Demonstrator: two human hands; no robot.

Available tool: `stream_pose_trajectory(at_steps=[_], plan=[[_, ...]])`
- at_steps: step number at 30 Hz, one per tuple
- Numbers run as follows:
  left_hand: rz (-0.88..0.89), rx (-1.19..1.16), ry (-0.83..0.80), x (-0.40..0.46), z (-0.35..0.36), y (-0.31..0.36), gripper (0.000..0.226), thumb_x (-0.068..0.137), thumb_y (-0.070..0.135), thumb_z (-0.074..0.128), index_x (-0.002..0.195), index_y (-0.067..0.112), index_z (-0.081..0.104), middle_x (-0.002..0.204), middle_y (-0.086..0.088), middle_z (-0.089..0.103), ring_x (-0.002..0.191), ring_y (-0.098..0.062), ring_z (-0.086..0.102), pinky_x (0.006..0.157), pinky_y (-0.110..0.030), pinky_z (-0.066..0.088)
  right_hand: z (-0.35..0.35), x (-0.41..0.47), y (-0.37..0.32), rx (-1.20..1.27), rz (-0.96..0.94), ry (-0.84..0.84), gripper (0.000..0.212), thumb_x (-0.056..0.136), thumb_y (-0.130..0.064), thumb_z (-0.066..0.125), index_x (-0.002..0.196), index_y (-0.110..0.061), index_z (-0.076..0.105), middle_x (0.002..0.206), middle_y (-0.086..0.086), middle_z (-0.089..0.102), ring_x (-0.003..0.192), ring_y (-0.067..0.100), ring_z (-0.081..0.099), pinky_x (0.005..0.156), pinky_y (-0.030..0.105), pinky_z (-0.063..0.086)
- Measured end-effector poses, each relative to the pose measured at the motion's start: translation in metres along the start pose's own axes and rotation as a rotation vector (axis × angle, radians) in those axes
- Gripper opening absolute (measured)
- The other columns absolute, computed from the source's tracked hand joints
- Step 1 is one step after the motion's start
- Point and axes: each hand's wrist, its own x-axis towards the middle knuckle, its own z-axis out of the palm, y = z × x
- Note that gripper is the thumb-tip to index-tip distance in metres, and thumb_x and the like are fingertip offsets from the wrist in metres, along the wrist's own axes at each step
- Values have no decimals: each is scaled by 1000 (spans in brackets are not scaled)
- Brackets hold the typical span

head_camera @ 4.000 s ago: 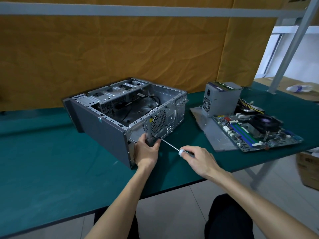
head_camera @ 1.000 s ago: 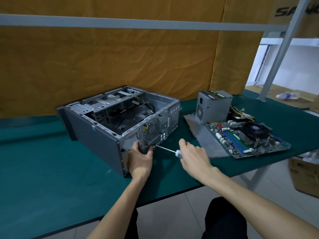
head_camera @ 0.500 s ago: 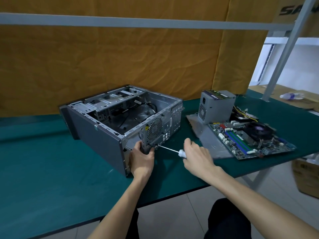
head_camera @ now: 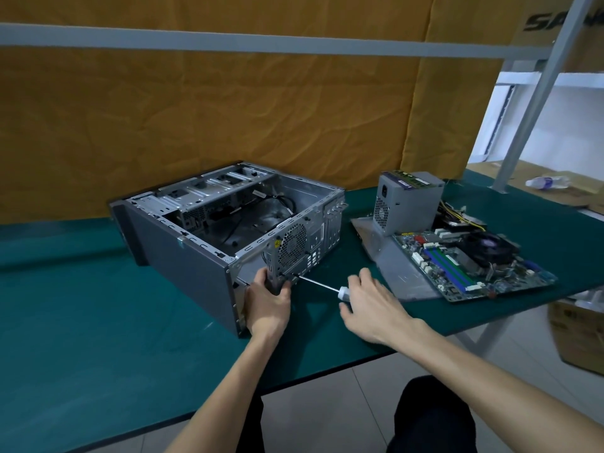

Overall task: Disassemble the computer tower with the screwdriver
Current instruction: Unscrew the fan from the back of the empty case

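**Screwdriver grip loosens at the rear fan screw**

The computer tower (head_camera: pixel 209 243) lies on its side on the green table (head_camera: pixel 81 322), its open rear panel facing the person. The left hand (head_camera: pixel 268 305) grips a dark part at the panel's lower corner, fingers curled round it. The screwdriver (head_camera: pixel 318 285) has its tip at the panel just right of those fingers and its white handle end at the right hand (head_camera: pixel 366 302). Half a second ago that hand was wrapped on the handle; now its fingers are spread and blurred, barely touching it, probably re-gripping between turns. So the screw seems still in. The power supply (head_camera: pixel 408 204) and motherboard (head_camera: pixel 470 266) lie beyond the right fingers, already removed.
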Motion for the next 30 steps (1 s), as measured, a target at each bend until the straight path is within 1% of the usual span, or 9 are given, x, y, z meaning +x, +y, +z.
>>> stream_pose_trajectory(at_steps=[2, 6, 9, 12, 15, 20, 24, 27, 30], plan=[[2, 16, -3, 1, 1, -2, 15, 91, 24, 70, 102, 25, 61, 82, 5, 70, 75, -16, 67, 68, -29, 53, 5, -3, 1, -73, -32, -19, 27, 103, -28, 45, 119, -9, 55, 118, 11, 46, 101, 29, 54, 86, 36, 43], [15, 5, -6, 2, 1, -3, 16, 91, 22, 70, 105, 24, 62, 84, 4, 70, 76, -17, 66, 71, -30, 54, 4, -3, -3, -147, -45, 69, 23, 98, -22, 56, 117, -14, 45, 108, 4, 53, 87, 25, 63, 64, 31, 39], [22, 3, -18, 1, 0, -3, 18, 92, 21, 69, 108, 24, 61, 86, 4, 70, 78, -18, 66, 70, -28, 50, 0, 0, -6, -110, -6, 63, 26, 96, -20, 59, 112, -15, 39, 103, 4, 59, 82, 29, 67, 60, 33, 36], [17, 11, -17, 2, 1, -4, 20, 92, 21, 69, 110, 24, 61, 87, 3, 70, 77, -19, 64, 71, -29, 51, 1, 1, -6, -59, 13, 47, 25, 98, -32, 54, 110, -13, 44, 110, 7, 49, 90, 30, 63, 65, 34, 38], [9, 21, -8, 3, 2, -5, 21, 92, 23, 69, 111, 23, 61, 81, 4, 65, 71, -18, 60, 67, -27, 47, 3, 0, -6, -119, -9, 21, 21, 97, -22, 49, 112, -9, 57, 113, 10, 48, 97, 29, 56, 79, 35, 44], [11, 21, -6, 2, 2, -4, 19, 91, 22, 70, 109, 24, 62, 82, 3, 66, 71, -16, 59, 66, -25, 44, -3, 4, -10, -161, -18, 51, 25, 93, -16, 59, 111, -15, 41, 103, 4, 60, 83, 28, 68, 61, 33, 38], [11, 18, -7, 2, 2, -3, 15, 91, 21, 69, 103, 22, 60, 81, 4, 68, 70, -14, 62, 61, -22, 42, -5, 5, -7, -113, 7, -6, 26, 98, -30, 51, 114, -9, 50, 113, 10, 49, 96, 32, 61, 77, 37, 44], [9, 13, 1, 2, 2, -3, 15, 90, 21, 70, 102, 24, 61, 82, 5, 69, 74, -15, 65, 66, -26, 48, -5, 3, -5, -218, -38, -12, 22, 94, -16, 49, 112, -9, 58, 113, 12, 51, 100, 30, 54, 87, 37, 43], [6, -1, -4, 2, 1, -2, 16, 90, 21, 70, 104, 24, 62, 84, 5, 70, 76, -14, 66, 72, -28, 53, -12, 5, -7, -212, -26, 48, 25, 92, -12, 58, 115, -13, 46, 107, 5, 56, 91, 27, 64, 69, 34, 44]])
